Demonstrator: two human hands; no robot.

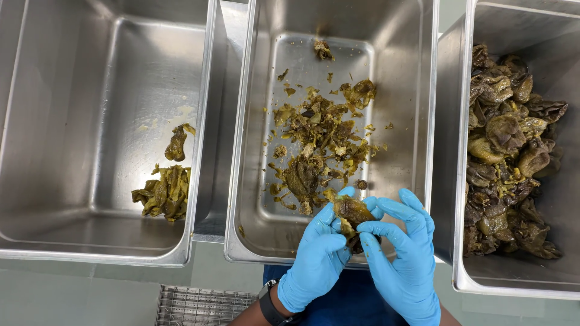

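Observation:
Both my hands wear blue gloves and meet over the near edge of the middle steel pan [248, 151]. My left hand [317, 256] and my right hand [402, 253] together grip one soft, olive-brown cooked pepper [352, 211], fingertips pinching it from both sides. Just beyond the pepper, on the middle pan's floor, lies a scattered heap of peels, seeds and scraps [317, 142]. The right pan [462, 181] is piled with whole dark roasted peppers [507, 151]. A small pile of cleaned pepper pieces [164, 192] sits in the left pan [199, 90].
The three deep steel pans stand side by side on a pale green surface. A metal wire rack [202, 305] shows at the bottom edge. A dark watch [270, 309] is on my left wrist, over a blue apron.

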